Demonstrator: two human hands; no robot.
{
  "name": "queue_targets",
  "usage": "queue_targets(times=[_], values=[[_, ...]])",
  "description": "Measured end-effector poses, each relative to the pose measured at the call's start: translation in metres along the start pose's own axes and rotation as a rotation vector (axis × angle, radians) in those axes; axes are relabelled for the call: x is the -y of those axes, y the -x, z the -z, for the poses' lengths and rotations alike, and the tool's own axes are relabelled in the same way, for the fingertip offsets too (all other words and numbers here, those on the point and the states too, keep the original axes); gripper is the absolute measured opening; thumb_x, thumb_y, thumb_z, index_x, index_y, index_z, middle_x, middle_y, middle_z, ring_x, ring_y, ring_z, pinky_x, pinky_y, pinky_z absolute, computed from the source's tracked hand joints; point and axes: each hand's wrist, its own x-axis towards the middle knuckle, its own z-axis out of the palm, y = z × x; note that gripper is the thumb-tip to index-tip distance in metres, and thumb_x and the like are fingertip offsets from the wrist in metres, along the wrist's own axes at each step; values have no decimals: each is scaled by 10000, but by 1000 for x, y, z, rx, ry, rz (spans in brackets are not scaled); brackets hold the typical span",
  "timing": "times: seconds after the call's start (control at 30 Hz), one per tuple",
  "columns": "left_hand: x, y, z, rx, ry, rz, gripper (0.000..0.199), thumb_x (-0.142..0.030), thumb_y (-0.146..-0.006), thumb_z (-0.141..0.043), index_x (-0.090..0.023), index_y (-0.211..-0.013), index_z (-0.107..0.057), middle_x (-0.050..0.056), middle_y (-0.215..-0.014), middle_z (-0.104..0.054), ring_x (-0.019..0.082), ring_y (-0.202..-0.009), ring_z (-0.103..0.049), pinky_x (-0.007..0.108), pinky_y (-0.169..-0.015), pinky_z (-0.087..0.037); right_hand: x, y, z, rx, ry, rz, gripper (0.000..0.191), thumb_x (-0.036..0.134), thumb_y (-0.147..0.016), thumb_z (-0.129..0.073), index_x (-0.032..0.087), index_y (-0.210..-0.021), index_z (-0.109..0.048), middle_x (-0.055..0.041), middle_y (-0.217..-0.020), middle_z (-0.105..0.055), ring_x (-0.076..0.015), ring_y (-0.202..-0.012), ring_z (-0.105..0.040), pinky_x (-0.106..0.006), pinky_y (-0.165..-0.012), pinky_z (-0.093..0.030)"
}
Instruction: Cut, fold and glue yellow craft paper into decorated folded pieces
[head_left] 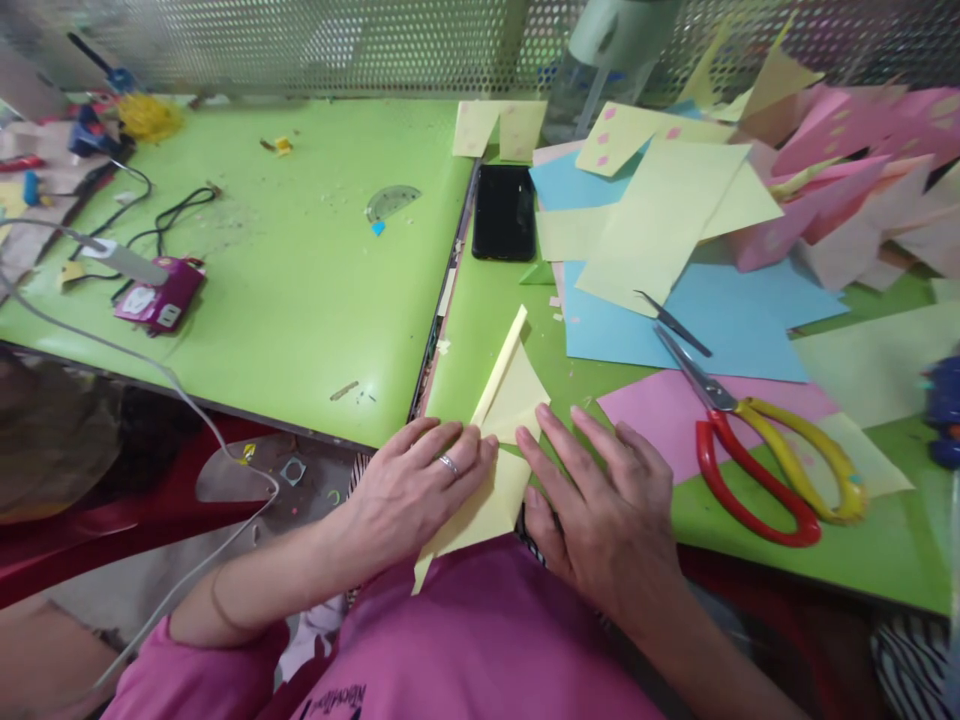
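A folded sheet of pale yellow paper [517, 395] lies at the near edge of the green table, its lower part hanging over toward my lap. Along its upper left side runs a narrow folded strip. My left hand [420, 480], with a ring on one finger, has its bent fingers closed together over the paper's left side; its thumb is hidden. On the paper's right edge rest the fingertips of my right hand [600, 490], its fingers apart. Right of that hand, scissors [724, 400] with red and yellow handles lie open on pink paper [652, 415].
Dark tweezers [675, 322] lie on blue paper [622, 325] beside a black phone [504, 212]. Yellow and pink cut-outs pile up at the back right near a clear container [600, 80]. On the left are a protractor [394, 202], a purple device [161, 295] and a cable [176, 375].
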Motion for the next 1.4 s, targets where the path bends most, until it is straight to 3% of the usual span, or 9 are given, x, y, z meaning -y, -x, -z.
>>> queue_targets(times=[0.2,0.5,0.67,0.97,1.2,1.4], values=[[-2,-5,5,113,-30,-21,434,-158,-1013,-389,-172,-1446,-421,70,-1255,-631,195,-1087,-593,346,-969,-466,2,1,-5,-3,8,11,456,236,-871,-545,116,-1310,-573,-155,-1342,-641,-361,-1286,-522,-584,-1066,-347],[-3,-8,7,192,27,43,424,-154,-1004,-403,-147,-1427,-442,44,-1262,-637,186,-1113,-582,325,-975,-465,4,4,-7,-33,9,-27,406,221,-914,-542,125,-1304,-603,-133,-1338,-649,-320,-1313,-511,-545,-1129,-302],[-3,-6,5,165,10,28,417,-149,-1005,-396,-133,-1418,-448,49,-1281,-633,184,-1123,-582,325,-985,-462,4,6,-7,-39,44,-47,385,232,-923,-539,163,-1294,-614,-126,-1346,-643,-333,-1305,-525,-580,-1123,-309],[-3,-6,5,158,22,44,399,-171,-1006,-421,-149,-1401,-470,56,-1296,-623,183,-1135,-579,316,-990,-461,-6,16,-9,-40,58,-33,422,185,-892,-529,130,-1303,-609,-226,-1354,-609,-445,-1289,-515,-691,-1008,-380],[3,-5,-1,26,57,34,372,-163,-979,-512,-152,-1351,-499,55,-1141,-672,184,-1008,-625,333,-954,-492,-10,21,-4,-137,-161,-40,334,120,-903,-532,63,-1223,-611,-261,-1397,-541,-372,-1344,-469,-535,-1044,-436],[5,-5,-1,-73,97,53,354,-110,-987,-433,-133,-1334,-499,85,-1164,-664,200,-1038,-626,347,-922,-519,-10,20,-4,-149,-157,-10,269,116,-871,-618,153,-1137,-634,-162,-1213,-666,-301,-1170,-579,-461,-957,-479]])
